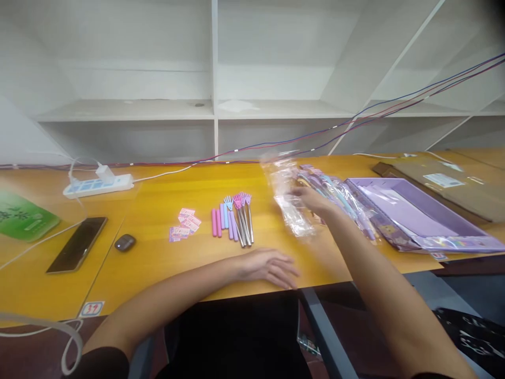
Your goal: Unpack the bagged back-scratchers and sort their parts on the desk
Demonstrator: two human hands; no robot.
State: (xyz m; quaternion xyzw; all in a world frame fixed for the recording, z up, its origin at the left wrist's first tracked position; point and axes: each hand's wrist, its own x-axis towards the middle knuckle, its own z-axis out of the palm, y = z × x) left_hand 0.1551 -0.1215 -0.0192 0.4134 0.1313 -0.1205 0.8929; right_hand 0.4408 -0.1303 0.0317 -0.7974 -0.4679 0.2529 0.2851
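Observation:
My right hand (311,199) is closed on a clear plastic bag (290,197), blurred by motion, beside a pile of bagged pastel items (339,195). Near the table's front edge, my left hand (270,267) rests with its fingers stretched out and holds nothing. Just beyond it lie several back scratchers with metal rods and small claw heads (243,221) in pink, purple and blue. Loose coloured handle tubes (219,221) are lined up left of them. Further left are several small pink and purple printed cards (184,225).
A purple tray box (418,197) and a flattened cardboard box (442,179) are on the right. To the left are a black earbud case (125,242), a phone (78,245), a green pack (26,216) and a power strip (100,185). Cables run along the white shelves (158,109).

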